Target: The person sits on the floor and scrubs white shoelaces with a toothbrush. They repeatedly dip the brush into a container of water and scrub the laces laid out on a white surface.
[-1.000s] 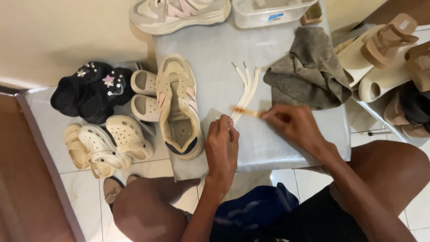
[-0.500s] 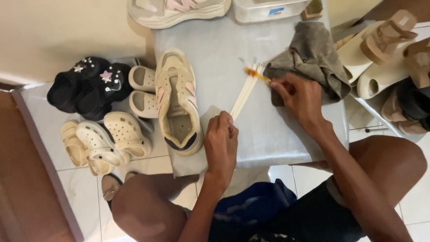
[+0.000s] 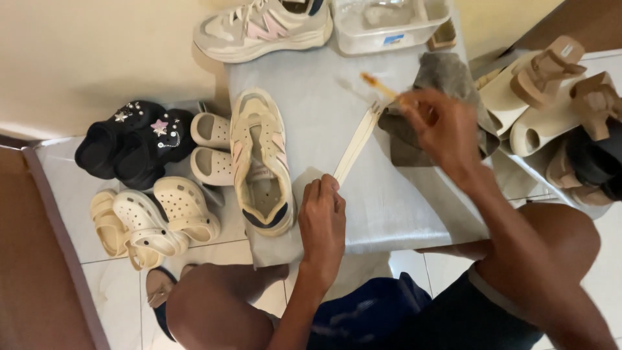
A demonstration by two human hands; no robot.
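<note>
grey table [image 3: 389, 214], tiled floor [image 3: 214, 253], shoes.

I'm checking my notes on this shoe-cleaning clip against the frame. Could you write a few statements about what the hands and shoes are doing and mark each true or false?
1. The left hand presses the near ends of the laces onto the table. True.
2. The right hand holds a brush above the laces' far ends. True.
3. The beige sneaker beside the laces is fully laced. False: its eyelets show no laces.
4. The black clogs sit on the table. False: they are on the floor, left of it.
5. A grey cloth lies on the table by the right hand. True.
</note>
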